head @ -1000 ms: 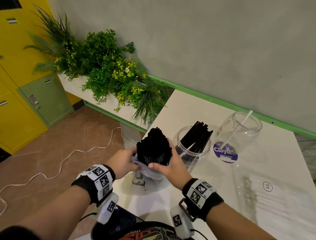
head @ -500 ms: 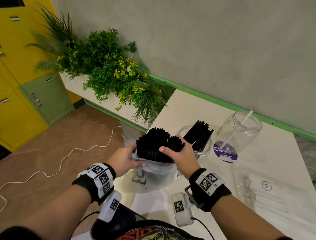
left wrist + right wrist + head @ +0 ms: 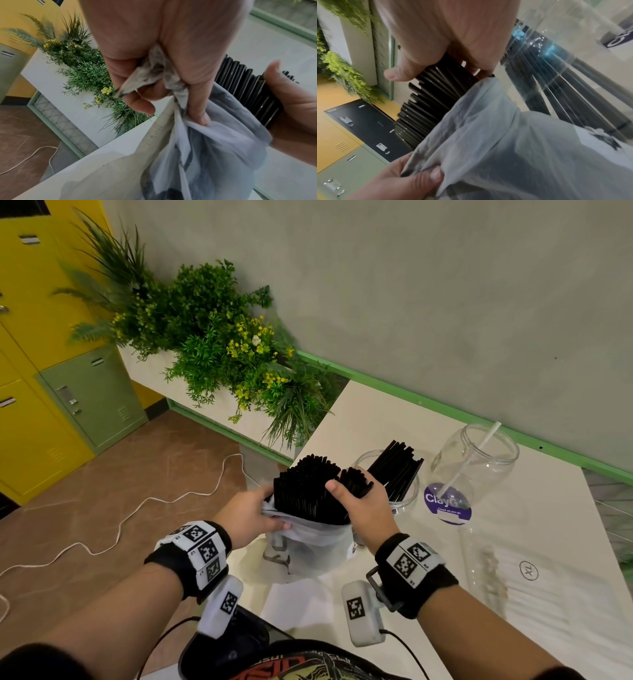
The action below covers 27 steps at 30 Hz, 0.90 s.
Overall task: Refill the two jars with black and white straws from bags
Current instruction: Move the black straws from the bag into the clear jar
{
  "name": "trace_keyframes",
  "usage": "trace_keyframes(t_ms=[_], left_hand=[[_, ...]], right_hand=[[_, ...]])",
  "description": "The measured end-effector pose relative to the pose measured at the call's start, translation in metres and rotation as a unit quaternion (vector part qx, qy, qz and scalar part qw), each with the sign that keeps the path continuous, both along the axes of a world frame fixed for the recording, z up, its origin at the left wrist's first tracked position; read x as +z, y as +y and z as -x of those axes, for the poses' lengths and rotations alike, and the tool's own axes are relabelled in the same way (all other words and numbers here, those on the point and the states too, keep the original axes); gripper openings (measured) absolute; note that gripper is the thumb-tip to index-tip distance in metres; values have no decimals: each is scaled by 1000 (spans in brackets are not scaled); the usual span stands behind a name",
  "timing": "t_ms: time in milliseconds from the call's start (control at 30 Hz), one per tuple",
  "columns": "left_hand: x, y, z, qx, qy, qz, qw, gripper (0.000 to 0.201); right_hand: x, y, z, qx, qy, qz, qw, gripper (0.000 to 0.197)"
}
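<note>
A translucent white plastic bag (image 3: 315, 546) stands at the table's near left corner, packed with black straws (image 3: 303, 491) that stick out of its top. My left hand (image 3: 246, 517) grips the bunched left rim of the bag (image 3: 154, 73). My right hand (image 3: 359, 501) curls round a small bunch of black straws (image 3: 356, 482) split off from the pack's right side (image 3: 443, 81). Just behind stands a clear jar (image 3: 404, 494) part filled with black straws. To its right a taller clear jar (image 3: 476, 463) with a purple label holds a single white straw (image 3: 479, 448).
A clear plastic bag (image 3: 548, 604) marked XL lies flat on the white table (image 3: 394, 412) at the right. Green plants (image 3: 219, 344) fill a planter beyond the table's left edge. Yellow and green lockers (image 3: 85, 395) and a white cord (image 3: 137, 508) on the brown floor are at left.
My right hand has moved from the front of the straw pack to its right side and separated a small bunch from it. The left hand still holds the bag's rim.
</note>
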State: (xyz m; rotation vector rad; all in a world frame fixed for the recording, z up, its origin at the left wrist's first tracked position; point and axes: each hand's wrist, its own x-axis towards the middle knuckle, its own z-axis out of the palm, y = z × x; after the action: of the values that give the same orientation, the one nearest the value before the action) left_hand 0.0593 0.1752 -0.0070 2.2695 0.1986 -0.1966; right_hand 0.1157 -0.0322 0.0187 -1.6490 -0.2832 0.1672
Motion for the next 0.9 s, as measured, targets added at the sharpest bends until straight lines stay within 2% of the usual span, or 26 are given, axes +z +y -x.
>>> trace_keyframes(t_ms=[167,367,500,633,733,900], left_hand=[[4,-2,0,-1,6,-24,1000,67],[7,-3,0,-6,1,-27,1000,66],[9,-3,0,-4,1,-23,1000,69],[9,-3,0,-2,4,-17,1000,65],[8,-2,0,1,6,-16,1000,63],[11,-6,1,-10,1,-20,1000,65]], right_hand=[[17,-2,-3,4,-24,-15,1000,17],[34,4,-8,-40,-68,-6,997,14],[60,3,-11,-39,-108,-54,992,21],[77,3,-6,-8,-156,-97,983,38],[84,2,-8,5,-187,-93,978,43],[89,5,-14,11,-179,-78,981,41]])
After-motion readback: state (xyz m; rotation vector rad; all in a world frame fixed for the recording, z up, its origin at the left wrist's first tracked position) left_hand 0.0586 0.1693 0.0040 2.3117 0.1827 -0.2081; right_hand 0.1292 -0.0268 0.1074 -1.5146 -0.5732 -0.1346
